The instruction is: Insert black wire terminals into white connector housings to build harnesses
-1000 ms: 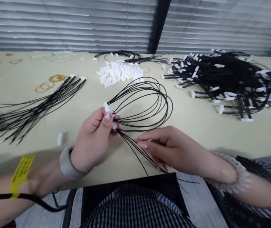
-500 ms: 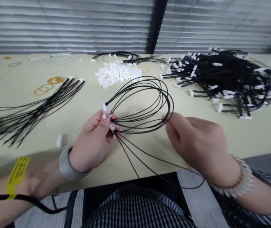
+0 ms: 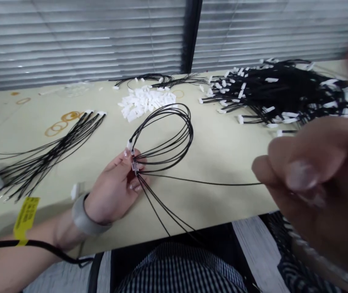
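Note:
White connectors (image 3: pixel 135 166) with black wires are pinched between the thumb and fingers of my left hand (image 3: pixel 112 187). Several of the wires (image 3: pixel 189 134) arc to the right and loop back to the connectors; others hang toward the table's front edge. One wire (image 3: pixel 204 181) runs nearly straight to my right hand (image 3: pixel 308 175), whose closed fingertips grip it. That hand is close to the camera and partly blurred, and the wire's end is hidden in it.
White connector pieces (image 3: pixel 146 101) lie heaped behind the loop. A large pile of black cables (image 3: pixel 283 89) fills the back right. Loose wires (image 3: pixel 54 152) and rubber bands (image 3: pixel 57 128) lie at the left, with a single white piece (image 3: pixel 75 191) near my left wrist.
My right hand has moved right and up toward the camera, drawing one wire out straight. The wire loop looks smaller. My left hand still holds the connectors, slightly lower and further left.

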Demonstrator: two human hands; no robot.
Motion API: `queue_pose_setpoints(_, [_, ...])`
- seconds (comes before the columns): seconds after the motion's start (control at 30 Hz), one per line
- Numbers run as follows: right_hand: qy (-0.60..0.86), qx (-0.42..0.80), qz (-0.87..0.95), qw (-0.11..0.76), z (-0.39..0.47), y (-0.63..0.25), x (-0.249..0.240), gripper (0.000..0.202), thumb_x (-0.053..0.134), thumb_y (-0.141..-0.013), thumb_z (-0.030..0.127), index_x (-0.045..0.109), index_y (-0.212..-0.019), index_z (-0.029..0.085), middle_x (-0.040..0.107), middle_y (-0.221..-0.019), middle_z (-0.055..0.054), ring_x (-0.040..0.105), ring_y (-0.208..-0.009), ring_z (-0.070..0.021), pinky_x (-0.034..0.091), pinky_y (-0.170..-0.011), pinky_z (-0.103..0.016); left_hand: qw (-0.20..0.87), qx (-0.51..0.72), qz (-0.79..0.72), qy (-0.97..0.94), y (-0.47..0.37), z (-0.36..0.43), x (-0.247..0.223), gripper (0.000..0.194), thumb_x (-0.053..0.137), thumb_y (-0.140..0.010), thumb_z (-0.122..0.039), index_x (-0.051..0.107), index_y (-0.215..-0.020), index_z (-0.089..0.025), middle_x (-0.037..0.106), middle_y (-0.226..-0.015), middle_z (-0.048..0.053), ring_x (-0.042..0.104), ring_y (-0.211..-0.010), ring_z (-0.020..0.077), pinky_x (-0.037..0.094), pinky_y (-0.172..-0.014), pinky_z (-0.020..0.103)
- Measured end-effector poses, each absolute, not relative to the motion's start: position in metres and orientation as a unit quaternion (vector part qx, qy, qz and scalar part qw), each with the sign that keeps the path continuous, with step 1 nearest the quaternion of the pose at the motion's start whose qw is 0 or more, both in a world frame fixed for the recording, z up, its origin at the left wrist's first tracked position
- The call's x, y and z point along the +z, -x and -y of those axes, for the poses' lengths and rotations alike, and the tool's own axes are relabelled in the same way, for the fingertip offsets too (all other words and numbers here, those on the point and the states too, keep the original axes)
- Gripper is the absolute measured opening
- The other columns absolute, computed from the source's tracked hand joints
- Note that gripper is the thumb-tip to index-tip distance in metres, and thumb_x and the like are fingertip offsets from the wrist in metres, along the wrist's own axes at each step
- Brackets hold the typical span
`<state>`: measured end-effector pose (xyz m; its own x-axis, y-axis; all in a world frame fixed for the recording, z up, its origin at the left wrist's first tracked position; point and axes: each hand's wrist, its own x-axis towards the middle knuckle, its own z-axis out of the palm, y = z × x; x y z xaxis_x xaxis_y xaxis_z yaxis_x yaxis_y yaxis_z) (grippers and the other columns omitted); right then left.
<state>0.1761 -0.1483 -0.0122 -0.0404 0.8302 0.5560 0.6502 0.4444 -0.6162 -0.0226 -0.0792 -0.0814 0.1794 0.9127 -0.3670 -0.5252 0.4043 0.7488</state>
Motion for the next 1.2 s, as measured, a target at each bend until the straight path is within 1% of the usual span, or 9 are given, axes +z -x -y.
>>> queue_pose_setpoints(0.07, [0.446, 0.160, 0.716, 0.512, 0.144, -0.167, -0.003, 0.027, 0.036, -0.091, 0.033, 0.054, -0.111, 0.034, 0.050, -0.067, -0.001, 0.054, -0.060, -0.0111, 0.042, -0.046, -0.022, 0.731, 0.490, -0.404, -0.250, 0.023, 0.079, -0.083, 0.026, 0.037, -0.090, -0.017, 0.054, -0.070, -0.016, 0.047, -0.061, -0.002, 0.040, -0.043, 0.0052, 0.038, -0.040, 0.014])
queue_pose_setpoints(0.13, [0.400, 0.172, 0.759, 0.485, 0.136, -0.161, 0.001, 0.018, 0.042, -0.089, 0.025, 0.059, -0.098, 0.027, 0.054, -0.067, 0.000, 0.053, -0.060, -0.0085, 0.040, -0.048, -0.020, 0.724, 0.486, -0.402, -0.279, 0.024, 0.079, -0.087, 0.025, 0.039, -0.089, -0.014, 0.055, -0.070, -0.016, 0.046, -0.061, -0.002, 0.037, -0.043, 0.0045, 0.038, -0.041, 0.014])
queue_pose_setpoints(0.23, [0.404, 0.106, 0.851, 0.318, 0.115, -0.158, -0.003, 0.012, 0.049, -0.084, 0.015, 0.059, -0.081, 0.019, 0.056, -0.064, 0.004, 0.047, -0.055, -0.0053, 0.034, -0.049, -0.022, 0.710, 0.476, -0.399, -0.331, 0.023, 0.081, -0.092, 0.019, 0.047, -0.085, -0.015, 0.057, -0.069, -0.016, 0.046, -0.061, -0.003, 0.035, -0.044, 0.0042, 0.038, -0.044, 0.014])
queue_pose_setpoints(0.3, [0.434, 0.040, 0.876, 0.204, 0.102, -0.158, -0.009, 0.014, 0.049, -0.083, 0.014, 0.056, -0.071, 0.017, 0.052, -0.059, 0.004, 0.042, -0.052, -0.0066, 0.030, -0.050, -0.025, 0.700, 0.479, -0.400, -0.348, 0.023, 0.082, -0.093, 0.016, 0.053, -0.082, -0.020, 0.058, -0.068, -0.016, 0.046, -0.061, -0.002, 0.036, -0.047, 0.0048, 0.036, -0.042, 0.013])
queue_pose_setpoints(0.4, [0.446, 0.005, 0.887, 0.122, 0.088, -0.156, -0.016, 0.022, 0.043, -0.084, 0.016, 0.050, -0.064, 0.016, 0.050, -0.059, 0.002, 0.040, -0.054, -0.0084, 0.027, -0.054, -0.027, 0.692, 0.484, -0.410, -0.344, 0.022, 0.085, -0.092, 0.013, 0.060, -0.078, -0.024, 0.059, -0.068, -0.017, 0.047, -0.063, -0.002, 0.037, -0.048, 0.0051, 0.034, -0.040, 0.012])
queue_pose_setpoints(0.7, [0.447, 0.006, 0.889, 0.101, 0.078, -0.149, -0.022, 0.021, 0.043, -0.083, 0.019, 0.053, -0.064, 0.016, 0.054, -0.060, 0.001, 0.043, -0.055, -0.0094, 0.027, -0.056, -0.026, 0.684, 0.453, -0.438, -0.367, 0.023, 0.086, -0.090, 0.023, 0.069, -0.070, -0.036, 0.057, -0.068, -0.017, 0.051, -0.067, -0.002, 0.039, -0.051, 0.0058, 0.034, -0.041, 0.014])
queue_pose_setpoints(0.9, [0.448, 0.004, 0.889, 0.093, 0.076, -0.148, -0.024, 0.019, 0.044, -0.081, 0.018, 0.053, -0.065, 0.017, 0.052, -0.058, 0.002, 0.041, -0.054, -0.0087, 0.026, -0.056, -0.026, 0.656, 0.445, -0.456, -0.405, 0.024, 0.087, -0.093, 0.025, 0.061, -0.077, -0.041, 0.057, -0.072, -0.017, 0.049, -0.068, -0.002, 0.038, -0.051, 0.0060, 0.034, -0.042, 0.015])
queue_pose_setpoints(1.07, [0.444, -0.002, 0.893, 0.078, 0.076, -0.144, -0.025, 0.021, 0.044, -0.080, 0.018, 0.046, -0.059, 0.015, 0.046, -0.054, 0.001, 0.033, -0.051, -0.0085, 0.022, -0.054, -0.026, 0.625, 0.427, -0.460, -0.464, 0.026, 0.087, -0.097, 0.028, 0.053, -0.082, -0.045, 0.057, -0.078, -0.017, 0.050, -0.069, -0.001, 0.039, -0.051, 0.0062, 0.034, -0.043, 0.016])
queue_pose_setpoints(1.2, [0.405, -0.003, 0.907, 0.117, 0.075, -0.138, -0.034, 0.020, 0.040, -0.083, 0.018, 0.046, -0.064, 0.016, 0.049, -0.059, 0.000, 0.034, -0.053, -0.0100, 0.018, -0.052, -0.027, 0.601, 0.421, -0.460, -0.499, 0.027, 0.086, -0.099, 0.029, 0.051, -0.083, -0.046, 0.057, -0.080, -0.017, 0.048, -0.064, -0.002, 0.038, -0.049, 0.0067, 0.034, -0.043, 0.017])
